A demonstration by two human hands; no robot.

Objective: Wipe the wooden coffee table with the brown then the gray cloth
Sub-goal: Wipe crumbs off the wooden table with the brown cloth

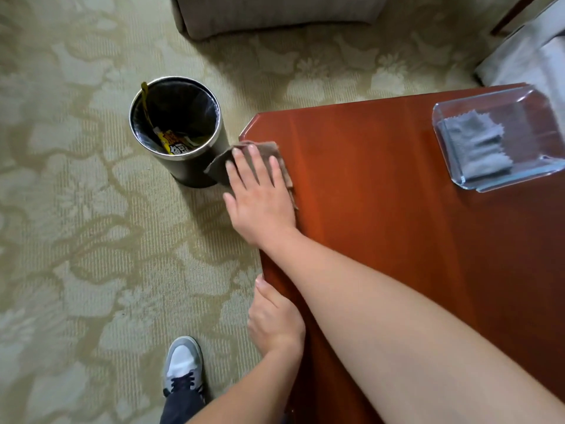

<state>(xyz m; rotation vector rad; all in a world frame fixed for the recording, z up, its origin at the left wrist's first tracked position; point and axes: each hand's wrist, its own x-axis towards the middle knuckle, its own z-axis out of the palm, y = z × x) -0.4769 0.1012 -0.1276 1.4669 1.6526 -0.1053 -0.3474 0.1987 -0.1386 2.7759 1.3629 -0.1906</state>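
Note:
The reddish wooden coffee table fills the right side. My right hand lies flat, fingers spread, pressing the brown cloth onto the table's far left corner. Part of the cloth hangs past the left edge. The gray cloth lies folded in a clear glass tray at the table's far right. My left hand rests against the table's left edge nearer to me, thumb along the edge. Its fingers are hidden under my right forearm.
A round dark waste bin with a liner and yellow wrappers stands on the patterned carpet just left of the table corner. A beige sofa base sits at the top. My shoe is on the carpet at the bottom.

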